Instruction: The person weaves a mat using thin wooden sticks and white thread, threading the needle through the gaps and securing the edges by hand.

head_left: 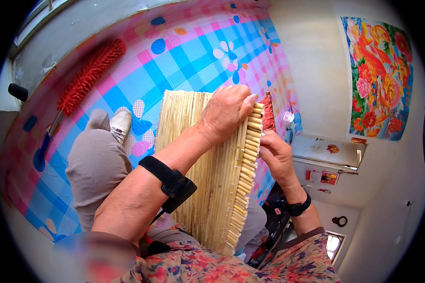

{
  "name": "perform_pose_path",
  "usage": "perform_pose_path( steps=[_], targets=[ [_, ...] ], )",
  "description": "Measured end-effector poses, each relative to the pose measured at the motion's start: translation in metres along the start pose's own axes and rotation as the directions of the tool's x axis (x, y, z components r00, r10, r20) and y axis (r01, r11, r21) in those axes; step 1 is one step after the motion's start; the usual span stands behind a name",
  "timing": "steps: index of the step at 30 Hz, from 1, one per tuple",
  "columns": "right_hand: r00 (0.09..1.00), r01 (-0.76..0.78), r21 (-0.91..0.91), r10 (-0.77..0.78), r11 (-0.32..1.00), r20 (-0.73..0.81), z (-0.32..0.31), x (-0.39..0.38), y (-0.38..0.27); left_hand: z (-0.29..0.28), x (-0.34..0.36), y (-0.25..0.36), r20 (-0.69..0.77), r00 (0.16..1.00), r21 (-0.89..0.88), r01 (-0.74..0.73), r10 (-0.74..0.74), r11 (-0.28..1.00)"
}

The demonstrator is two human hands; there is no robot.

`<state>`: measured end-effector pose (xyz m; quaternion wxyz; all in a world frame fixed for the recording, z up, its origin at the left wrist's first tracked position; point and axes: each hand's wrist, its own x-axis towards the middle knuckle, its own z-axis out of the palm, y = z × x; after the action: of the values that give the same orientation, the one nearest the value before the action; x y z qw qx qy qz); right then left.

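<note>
A mat of pale straw-coloured reeds (189, 174) stands across my lap, its cut reed ends forming a bumpy right edge. My left hand (226, 111) grips the mat near its upper right corner, fingers curled over the edge. My right hand (276, 153) is closed at the right edge among the reed ends; whatever its fingertips hold is too small to make out. A red crinkled piece (269, 108) shows just behind that corner, partly hidden.
A blue-and-pink checked bedcover (184, 56) spreads beneath me, with a red fluffy duster (92, 73) on the left. My bent leg (99, 174) and shoe (120, 122) rest there. A colourful poster (378, 75) hangs on the right wall; dark items (274, 212) lie past my right arm.
</note>
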<state>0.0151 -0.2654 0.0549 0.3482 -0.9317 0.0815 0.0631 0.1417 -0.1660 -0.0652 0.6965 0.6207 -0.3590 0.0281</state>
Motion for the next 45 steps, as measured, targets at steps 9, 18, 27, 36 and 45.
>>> perform_pose_path(
  steps=[9,18,27,36,45],
  targets=[
    [0.979,-0.118,0.346,0.168,0.931,-0.118,-0.001,-0.057,-0.012,0.000,0.022,0.054,0.025,0.998,-0.020,-0.051,0.052,0.998],
    [0.956,0.066,0.748,0.173,0.660,-0.237,-0.025,-0.108,-0.013,0.024,0.047,0.138,0.109,0.956,0.033,-0.278,0.273,0.960],
    [0.928,0.101,0.665,0.172,0.740,-0.332,-0.024,-0.145,-0.025,0.028,0.038,0.179,0.159,0.902,-0.036,-0.402,0.402,0.915],
    [0.952,0.151,0.668,0.075,0.729,-0.297,-0.004,-0.154,-0.049,-0.015,0.021,0.198,0.185,0.865,-0.046,-0.467,0.467,0.883],
    [0.953,0.304,0.357,-0.285,0.883,-0.107,0.056,-0.124,-0.115,-0.124,-0.057,0.195,-0.106,0.959,-0.172,-0.279,0.264,0.945]
  ],
)
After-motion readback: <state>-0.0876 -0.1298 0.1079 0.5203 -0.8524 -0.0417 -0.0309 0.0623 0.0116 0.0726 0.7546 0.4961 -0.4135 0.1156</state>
